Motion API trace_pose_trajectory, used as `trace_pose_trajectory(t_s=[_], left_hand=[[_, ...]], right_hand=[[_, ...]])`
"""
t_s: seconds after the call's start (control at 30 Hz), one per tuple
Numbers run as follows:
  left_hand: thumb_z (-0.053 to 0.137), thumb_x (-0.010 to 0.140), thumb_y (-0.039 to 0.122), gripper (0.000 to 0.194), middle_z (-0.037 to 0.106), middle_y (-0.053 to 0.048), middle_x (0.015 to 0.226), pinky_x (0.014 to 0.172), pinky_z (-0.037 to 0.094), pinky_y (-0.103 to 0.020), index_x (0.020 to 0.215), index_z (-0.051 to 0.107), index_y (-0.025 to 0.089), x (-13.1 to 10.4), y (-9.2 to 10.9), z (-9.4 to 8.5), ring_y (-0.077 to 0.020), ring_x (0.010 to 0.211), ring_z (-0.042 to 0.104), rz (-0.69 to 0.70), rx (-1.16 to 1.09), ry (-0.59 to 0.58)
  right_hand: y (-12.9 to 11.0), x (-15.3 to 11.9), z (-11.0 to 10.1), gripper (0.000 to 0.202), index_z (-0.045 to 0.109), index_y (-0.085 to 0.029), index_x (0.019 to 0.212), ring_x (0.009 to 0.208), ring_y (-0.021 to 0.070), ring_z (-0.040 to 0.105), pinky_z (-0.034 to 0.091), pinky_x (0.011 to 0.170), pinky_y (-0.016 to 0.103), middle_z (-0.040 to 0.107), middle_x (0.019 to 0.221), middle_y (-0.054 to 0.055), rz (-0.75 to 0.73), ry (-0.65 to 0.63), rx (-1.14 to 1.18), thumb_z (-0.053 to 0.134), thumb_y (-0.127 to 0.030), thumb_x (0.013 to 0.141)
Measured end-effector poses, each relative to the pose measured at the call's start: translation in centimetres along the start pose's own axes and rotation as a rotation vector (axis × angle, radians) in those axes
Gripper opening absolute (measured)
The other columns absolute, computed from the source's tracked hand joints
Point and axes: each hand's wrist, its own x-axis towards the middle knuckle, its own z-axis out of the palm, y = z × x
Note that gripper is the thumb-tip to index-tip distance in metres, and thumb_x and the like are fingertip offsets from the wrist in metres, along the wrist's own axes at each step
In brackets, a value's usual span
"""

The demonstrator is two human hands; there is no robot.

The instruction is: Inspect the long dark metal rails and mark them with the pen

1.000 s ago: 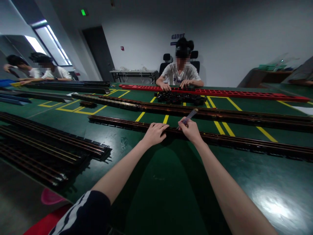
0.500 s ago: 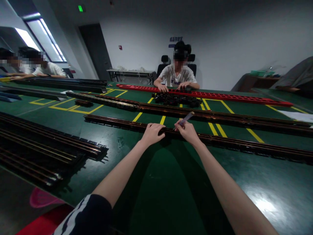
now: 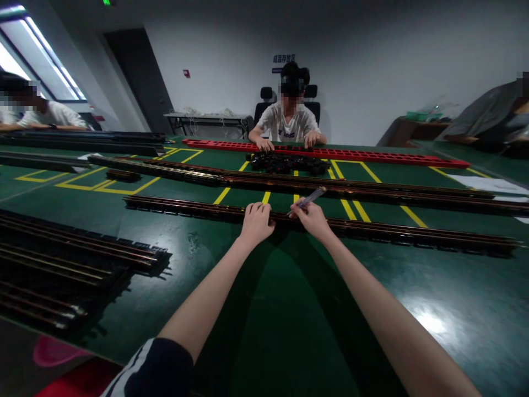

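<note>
A long dark rail with copper-coloured lines (image 3: 185, 208) lies across the green table in front of me. My left hand (image 3: 257, 221) rests over its middle, fingers curled round the far edge and thumb on the near side. Just to the right, my right hand (image 3: 313, 219) pinches a pen-like tool with a clear barrel (image 3: 313, 197). The tool slants, its tip down at the rail between my hands and its back end up to the right. Exactly what the tip touches is too small to tell.
Another long copper-lined rail (image 3: 264, 181) lies beyond. Several similar rails (image 3: 82, 237) are stacked at the left. Across the table a person (image 3: 289, 118) handles a red slotted beam (image 3: 392, 158) behind a heap of black parts (image 3: 285, 162). White papers (image 3: 491, 184) lie at the right.
The view has swung a little to the right, so the scene sits further left. My left hand is more closed, its thumb drawn in. My right hand still holds the tool at the rail.
</note>
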Motion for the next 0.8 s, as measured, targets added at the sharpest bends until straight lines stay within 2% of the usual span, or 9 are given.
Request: trace_pose_trajectory(t_s=[0.1, 0.23, 0.4, 0.67, 0.8], left_hand=[[0.051, 0.082, 0.017, 0.026, 0.069, -0.013, 0.111, 0.110, 0.034, -0.048, 0.106, 0.063, 0.015, 0.0, 0.7, 0.2, -0.0300, 0.123, 0.052, 0.017, 0.021, 0.017], [0.046, 0.081, 0.008, 0.036, 0.068, -0.012, 0.116, 0.111, 0.034, -0.045, 0.112, 0.064, 0.015, 0.0, 1.8, 0.2, -0.0265, 0.121, 0.055, 0.036, 0.002, -0.004], [0.044, 0.079, 0.005, 0.044, 0.066, -0.010, 0.122, 0.112, 0.032, -0.044, 0.118, 0.062, 0.015, 0.2, 2.4, -0.2, -0.0250, 0.122, 0.055, 0.024, -0.060, -0.052], [0.048, 0.084, 0.019, 0.044, 0.065, -0.011, 0.127, 0.113, 0.031, -0.046, 0.127, 0.058, 0.015, 0.5, 3.3, 0.2, -0.0251, 0.123, 0.055, -0.030, -0.108, -0.078], [0.050, 0.086, 0.029, 0.039, 0.066, -0.011, 0.125, 0.112, 0.031, -0.050, 0.122, 0.061, 0.016, 0.5, 3.8, 0.4, -0.0269, 0.122, 0.055, -0.013, -0.105, -0.069]], right_hand=[[0.3, 0.0, -0.3, 0.013, 0.058, -0.021, 0.075, 0.067, 0.0203, 0.070, 0.053, 0.072, 0.033, 0.071, 0.065, 0.003, 0.007, 0.001, 0.012, 0.057, -0.028, 0.086], [0.7, -0.2, -0.6, 0.013, 0.058, -0.021, 0.077, 0.070, 0.0209, 0.071, 0.053, 0.074, 0.033, 0.072, 0.067, 0.003, -0.008, 0.012, 0.019, 0.058, -0.030, 0.086], [0.9, -0.4, -0.9, 0.018, 0.057, -0.021, 0.077, 0.072, 0.0212, 0.072, 0.053, 0.075, 0.034, 0.073, 0.068, 0.004, -0.016, 0.028, 0.028, 0.058, -0.036, 0.087], [0.7, -0.8, -2.1, 0.020, 0.058, -0.021, 0.078, 0.072, 0.0211, 0.072, 0.053, 0.076, 0.034, 0.073, 0.070, 0.005, 0.003, 0.037, -0.012, 0.058, -0.038, 0.088], [0.5, -1.0, -2.5, 0.022, 0.058, -0.021, 0.076, 0.072, 0.0213, 0.071, 0.053, 0.076, 0.034, 0.073, 0.070, 0.005, 0.000, 0.029, -0.033, 0.059, -0.040, 0.087]])
